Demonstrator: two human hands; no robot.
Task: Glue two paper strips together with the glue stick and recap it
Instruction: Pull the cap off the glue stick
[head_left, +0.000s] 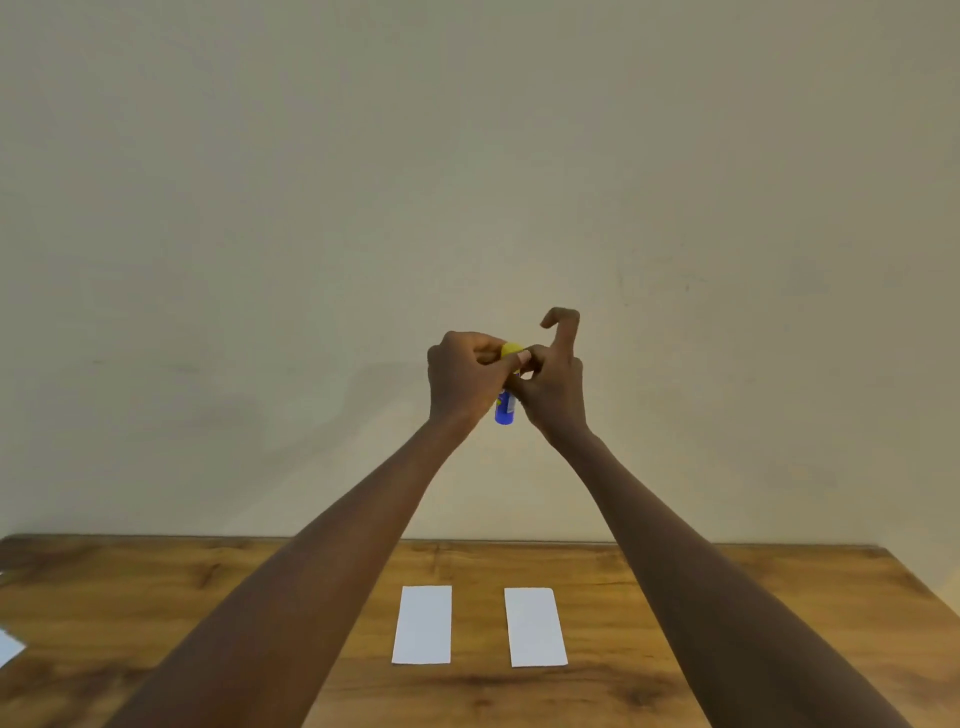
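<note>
I hold a blue glue stick (505, 409) upright in the air, well above the table, in front of the wall. My right hand (551, 387) grips its blue body, with the index finger raised and bent. My left hand (462, 379) pinches the yellow cap (511, 350) at its top. Whether the cap is seated or loose is hidden by my fingers. Two white paper strips lie side by side on the wooden table (727, 597) below: the left strip (422, 624) and the right strip (535, 627), apart from each other.
A piece of white paper (8, 647) shows at the table's left edge. A plain beige wall (467, 182) stands right behind the table's far edge.
</note>
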